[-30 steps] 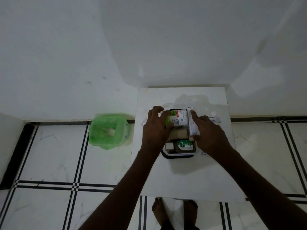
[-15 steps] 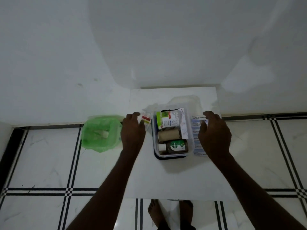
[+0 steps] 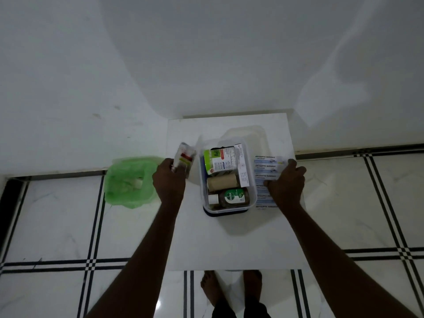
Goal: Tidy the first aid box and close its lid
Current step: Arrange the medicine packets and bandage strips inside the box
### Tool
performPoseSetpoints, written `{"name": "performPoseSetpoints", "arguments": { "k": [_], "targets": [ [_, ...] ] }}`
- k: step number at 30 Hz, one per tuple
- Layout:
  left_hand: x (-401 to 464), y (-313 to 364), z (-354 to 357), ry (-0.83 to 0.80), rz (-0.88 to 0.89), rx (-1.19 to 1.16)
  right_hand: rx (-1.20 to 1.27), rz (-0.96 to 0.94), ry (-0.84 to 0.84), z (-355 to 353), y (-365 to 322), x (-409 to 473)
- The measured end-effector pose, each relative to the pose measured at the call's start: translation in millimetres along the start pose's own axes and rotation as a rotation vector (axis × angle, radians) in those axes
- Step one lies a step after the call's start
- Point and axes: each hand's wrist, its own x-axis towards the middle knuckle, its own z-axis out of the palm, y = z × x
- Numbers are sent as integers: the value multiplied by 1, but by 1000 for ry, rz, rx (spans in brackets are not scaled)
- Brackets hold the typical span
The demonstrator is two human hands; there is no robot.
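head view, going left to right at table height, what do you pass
green bag → left hand holding a small packet → first aid box → bandage strips → right hand

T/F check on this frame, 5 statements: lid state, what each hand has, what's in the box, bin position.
1. The lid is shut on the box. False: the box is open and the clear lid lies behind it.
2. The left hand holds a small packet. True.
3. The right hand grips the brown bottle. False: it rests on the bandage strips beside the box.
4. A bandage roll lies in the box. True.
5. The green-lined bin stands on the table. False: it is on the floor.
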Motion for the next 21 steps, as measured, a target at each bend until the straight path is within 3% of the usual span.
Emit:
{"name": "performPoseSetpoints", "arguments": {
  "k": [4, 6, 9, 13, 17, 21],
  "targets": [
    [-29, 29, -35, 139, 75, -182, 33, 25, 44, 4, 3, 1],
    [-43, 42, -44, -28, 214, -223, 38, 38, 62, 6, 3, 0],
    [-55, 57, -41, -367, 322, -77, 103, 68, 60, 3, 3, 0],
    [-61, 66, -35, -516, 381, 293, 180, -35, 23, -16, 2, 3],
    [-71, 60, -36, -405, 491, 404, 220, -236, 45, -55, -20, 2],
    [-75, 50, -39, -233, 456, 293, 359, -331, 30, -102, -53, -9]
  ]
}}
